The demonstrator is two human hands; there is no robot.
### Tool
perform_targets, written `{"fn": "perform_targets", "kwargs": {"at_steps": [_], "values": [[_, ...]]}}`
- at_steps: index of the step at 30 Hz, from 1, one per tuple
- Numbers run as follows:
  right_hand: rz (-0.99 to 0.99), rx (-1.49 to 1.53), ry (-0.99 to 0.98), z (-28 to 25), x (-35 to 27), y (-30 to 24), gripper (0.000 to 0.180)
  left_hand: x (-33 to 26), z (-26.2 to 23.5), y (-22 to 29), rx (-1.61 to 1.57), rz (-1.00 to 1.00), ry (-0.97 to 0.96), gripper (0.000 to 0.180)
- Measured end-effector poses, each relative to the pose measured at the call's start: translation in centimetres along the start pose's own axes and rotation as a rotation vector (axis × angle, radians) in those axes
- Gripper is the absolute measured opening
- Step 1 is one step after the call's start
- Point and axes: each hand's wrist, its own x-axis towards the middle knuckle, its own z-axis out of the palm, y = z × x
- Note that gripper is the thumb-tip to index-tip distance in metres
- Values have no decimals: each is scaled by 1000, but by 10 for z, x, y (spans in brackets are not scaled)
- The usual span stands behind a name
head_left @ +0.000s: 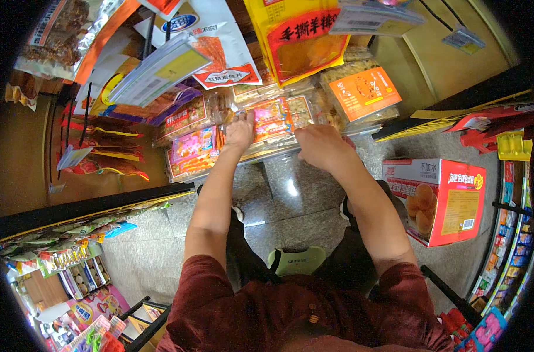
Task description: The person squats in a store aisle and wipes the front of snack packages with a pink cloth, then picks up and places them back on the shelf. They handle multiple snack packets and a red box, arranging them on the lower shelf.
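Note:
My left hand [240,132] lies on the row of clear-wrapped snack packs on the low shelf, its fingers stretched forward over them. Under and beside it are an orange-and-pink labelled snack pack [270,120] and a pink one [195,144] to its left. At the front right end of the row, my right hand [322,148] is closed with its fingers curled; its thumb side meets the packs' edge. What those fingers hold, if anything, is hidden. Right of that hand sits a clear box of biscuits [365,94] with an orange label.
Hanging bags, a white one [220,44] and a yellow one [302,41], overhang the shelf, with price tags [158,67] jutting out. A red-and-white carton [434,202] stands on the floor to my right. A green stool [296,261] is between my legs.

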Motion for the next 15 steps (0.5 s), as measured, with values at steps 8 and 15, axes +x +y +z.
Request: {"fn": "perform_targets", "kwargs": {"at_steps": [8,15], "values": [[56,-31,93,-9,-14,16,32,-11,-69,4,155,-28,98,18],[139,-24,209,-22,-28,22,39,-81,-113,35,-885,-40,25,20]]}}
